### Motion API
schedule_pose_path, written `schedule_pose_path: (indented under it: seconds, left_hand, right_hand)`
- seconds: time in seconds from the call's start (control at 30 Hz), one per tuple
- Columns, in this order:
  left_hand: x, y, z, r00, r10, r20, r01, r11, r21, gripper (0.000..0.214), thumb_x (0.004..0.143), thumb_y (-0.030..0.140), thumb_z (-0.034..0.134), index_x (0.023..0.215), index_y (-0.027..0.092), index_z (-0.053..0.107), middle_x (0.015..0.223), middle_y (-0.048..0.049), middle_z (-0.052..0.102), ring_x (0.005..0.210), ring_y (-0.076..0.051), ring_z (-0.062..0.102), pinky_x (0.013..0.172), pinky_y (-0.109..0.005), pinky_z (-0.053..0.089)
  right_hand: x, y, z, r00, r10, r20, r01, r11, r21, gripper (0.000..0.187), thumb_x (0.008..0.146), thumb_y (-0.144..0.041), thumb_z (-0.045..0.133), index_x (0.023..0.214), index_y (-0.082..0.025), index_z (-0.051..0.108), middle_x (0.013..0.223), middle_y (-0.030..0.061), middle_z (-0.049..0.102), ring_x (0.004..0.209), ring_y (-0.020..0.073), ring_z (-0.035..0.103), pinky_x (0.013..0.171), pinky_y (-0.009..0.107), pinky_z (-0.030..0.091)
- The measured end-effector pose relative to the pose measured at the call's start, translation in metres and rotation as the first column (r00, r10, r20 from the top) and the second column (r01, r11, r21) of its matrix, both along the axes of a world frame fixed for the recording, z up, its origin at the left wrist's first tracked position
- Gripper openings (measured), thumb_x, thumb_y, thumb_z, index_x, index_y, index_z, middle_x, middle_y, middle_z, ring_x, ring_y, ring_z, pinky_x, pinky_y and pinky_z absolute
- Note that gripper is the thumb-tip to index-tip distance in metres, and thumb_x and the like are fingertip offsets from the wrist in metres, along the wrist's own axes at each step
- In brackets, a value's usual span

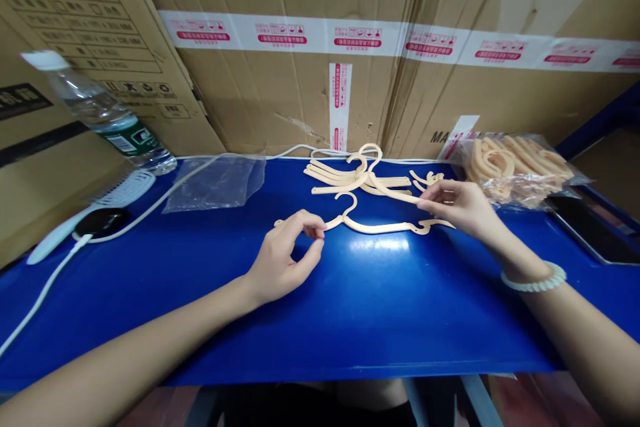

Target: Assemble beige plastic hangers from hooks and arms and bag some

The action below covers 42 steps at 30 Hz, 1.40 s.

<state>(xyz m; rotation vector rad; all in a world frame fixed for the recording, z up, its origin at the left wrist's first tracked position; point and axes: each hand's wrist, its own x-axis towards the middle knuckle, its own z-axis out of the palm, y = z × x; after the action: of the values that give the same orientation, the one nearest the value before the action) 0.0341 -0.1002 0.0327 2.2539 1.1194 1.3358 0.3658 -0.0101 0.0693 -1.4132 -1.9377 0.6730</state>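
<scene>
Our left hand (287,255) is loosely curled over the blue tabletop (370,327), its thumb and fingertips close together; we cannot tell whether they touch the arm behind them. That arm belongs to the near cream hanger (377,228), which lies flat with its hook pointing away from us. Just beyond, our right hand (467,208) appears to pinch the right arm tip of the far cream hanger (393,191) between thumb and fingers. This one overlaps a fan of loose hanger arms (330,175), near some small curved pieces (427,179). We judge the step in hand to be handling that second hanger; the next move calls for a light, steady pinch that leaves the fan undisturbed. Behind, a clear bag of hanger parts (520,167) sits against the cardboard (285,93).
</scene>
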Motion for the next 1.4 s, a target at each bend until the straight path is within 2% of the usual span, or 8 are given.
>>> schedule_pose_path:
  seconds: [0.17,0.33,0.5,0.6,0.77,0.9,1.03,1.4]
  left_hand:
    - [-0.007,0.012,0.004,0.990,0.139,-0.033,-0.133,0.982,0.135,0.020,0.091,0.011,0.054,0.108,0.019,0.056,0.108,-0.0083,0.064,0.104,-0.022,0.061,0.094,-0.037,0.050]
    - [-0.012,0.019,0.000,0.957,0.258,-0.130,-0.228,0.950,0.212,0.042,0.095,0.019,0.057,0.136,0.019,0.048,0.141,-0.0153,0.051,0.134,-0.030,0.048,0.113,-0.049,0.039]
    - [-0.012,0.021,-0.015,0.988,0.060,-0.141,-0.063,0.998,-0.022,0.033,0.102,0.019,0.046,0.135,0.020,0.052,0.116,-0.0079,0.067,0.103,-0.019,0.067,0.091,-0.032,0.054]
    - [-0.011,0.020,-0.017,0.989,0.023,-0.147,-0.030,0.999,-0.041,0.025,0.103,0.017,0.045,0.123,0.019,0.059,0.109,-0.0065,0.068,0.096,-0.017,0.067,0.084,-0.028,0.053]
    - [-0.009,0.017,-0.016,0.992,0.025,-0.120,-0.029,0.999,-0.036,0.030,0.102,0.013,0.042,0.127,0.018,0.059,0.112,-0.0073,0.067,0.101,-0.017,0.065,0.088,-0.027,0.050]
    - [-0.008,0.017,-0.018,0.994,0.032,-0.101,-0.036,0.999,-0.041,0.032,0.102,0.012,0.041,0.127,0.019,0.059,0.115,-0.0077,0.067,0.104,-0.019,0.065,0.091,-0.029,0.050]
    - [-0.008,0.016,-0.019,0.994,0.039,-0.102,-0.044,0.998,-0.050,0.031,0.101,0.013,0.041,0.125,0.019,0.060,0.115,-0.0082,0.067,0.105,-0.020,0.066,0.090,-0.030,0.050]
    - [-0.009,0.015,-0.016,0.995,0.038,-0.095,-0.044,0.997,-0.066,0.031,0.101,0.013,0.041,0.125,0.019,0.061,0.120,-0.0098,0.067,0.106,-0.020,0.066,0.090,-0.031,0.051]
  right_hand:
    - [0.007,-0.010,0.010,0.995,-0.029,-0.093,0.027,0.999,-0.030,0.046,0.064,-0.060,0.083,0.073,-0.018,0.066,0.074,0.0052,0.069,0.064,0.0189,0.064,0.057,0.029,0.051]
    - [-0.010,-0.027,0.010,0.990,0.101,-0.103,-0.100,0.995,0.010,0.039,0.072,-0.055,0.081,0.074,-0.019,0.067,0.071,0.0050,0.068,0.062,0.0180,0.063,0.057,0.030,0.052]
    - [-0.029,-0.039,0.002,0.980,0.198,0.006,-0.197,0.967,0.161,0.031,0.082,-0.048,0.074,0.072,-0.019,0.067,0.073,0.0057,0.066,0.067,0.0181,0.062,0.056,0.028,0.052]
    - [-0.022,-0.036,0.006,0.974,0.227,0.019,-0.228,0.962,0.149,0.031,0.085,-0.048,0.071,0.074,-0.019,0.067,0.074,0.0058,0.066,0.067,0.0178,0.063,0.055,0.027,0.051]
    - [0.019,-0.010,0.013,0.992,-0.058,0.109,0.020,0.945,0.325,0.028,0.091,-0.045,0.063,0.093,-0.018,0.072,0.087,0.0089,0.072,0.071,0.0211,0.065,0.063,0.033,0.053]
    - [0.042,0.012,-0.004,0.816,-0.186,0.547,-0.061,0.914,0.402,0.027,0.088,-0.036,0.063,0.101,-0.015,0.074,0.092,0.0134,0.071,0.081,0.0286,0.066,0.073,0.040,0.052]
    - [0.044,0.021,-0.023,0.686,-0.189,0.703,-0.140,0.913,0.383,0.030,0.091,-0.033,0.058,0.106,-0.012,0.075,0.100,0.0171,0.069,0.094,0.0329,0.063,0.080,0.043,0.052]
    - [0.055,0.033,-0.027,0.807,-0.144,0.573,-0.068,0.940,0.333,0.023,0.088,-0.026,0.058,0.096,-0.012,0.074,0.091,0.0151,0.066,0.083,0.0281,0.065,0.077,0.039,0.052]
